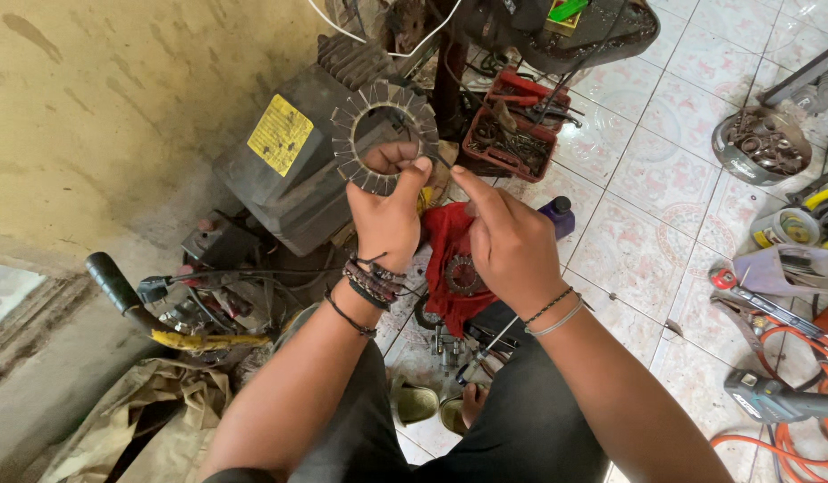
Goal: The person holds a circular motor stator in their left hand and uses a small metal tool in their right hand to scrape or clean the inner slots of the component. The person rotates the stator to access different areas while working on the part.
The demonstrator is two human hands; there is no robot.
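My left hand [387, 210] grips a round metal stator ring [365, 112] with several radial teeth, holding it up by its lower edge with thumb and fingers. My right hand [508, 241] is beside it, index finger stretched toward the ring's right side, with nothing visibly held. Below both hands a red cloth [450, 237] lies on the floor with a second round toothed part [463, 275] on it.
A dark machine housing with a yellow label [280, 134] stands behind the ring. A red tray of tools [512, 134], a purple bottle [559, 215], a bowl of metal parts [761, 143], an orange hose [803, 358] and a screwdriver [485, 351] lie around on the tiled floor.
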